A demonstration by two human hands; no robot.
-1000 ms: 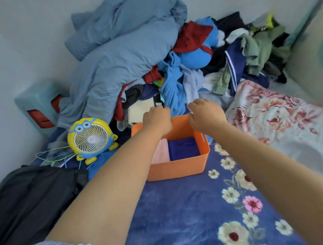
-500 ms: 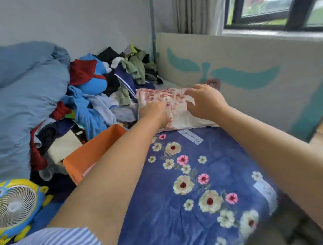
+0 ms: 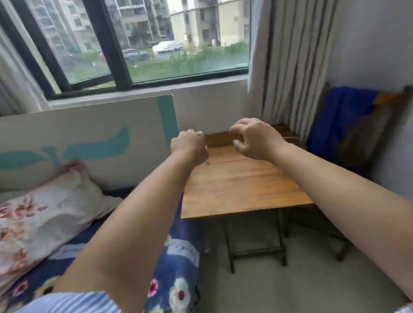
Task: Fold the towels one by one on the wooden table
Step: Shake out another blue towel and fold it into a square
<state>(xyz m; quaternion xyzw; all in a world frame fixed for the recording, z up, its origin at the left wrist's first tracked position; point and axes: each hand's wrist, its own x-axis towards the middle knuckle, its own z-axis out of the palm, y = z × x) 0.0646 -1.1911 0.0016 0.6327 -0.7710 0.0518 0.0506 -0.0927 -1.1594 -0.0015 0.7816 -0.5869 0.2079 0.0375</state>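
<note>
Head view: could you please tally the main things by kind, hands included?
Hands: 2, left hand and right hand, both curled, holding nothing
Wooden table: 1
Floral pillow: 1
Blue cloth on the chair: 1
Towels on the table: 0
Total: 5

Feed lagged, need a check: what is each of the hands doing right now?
Left hand: fingers curled, holds nothing, above the table.
Right hand: fingers curled, holds nothing.
</note>
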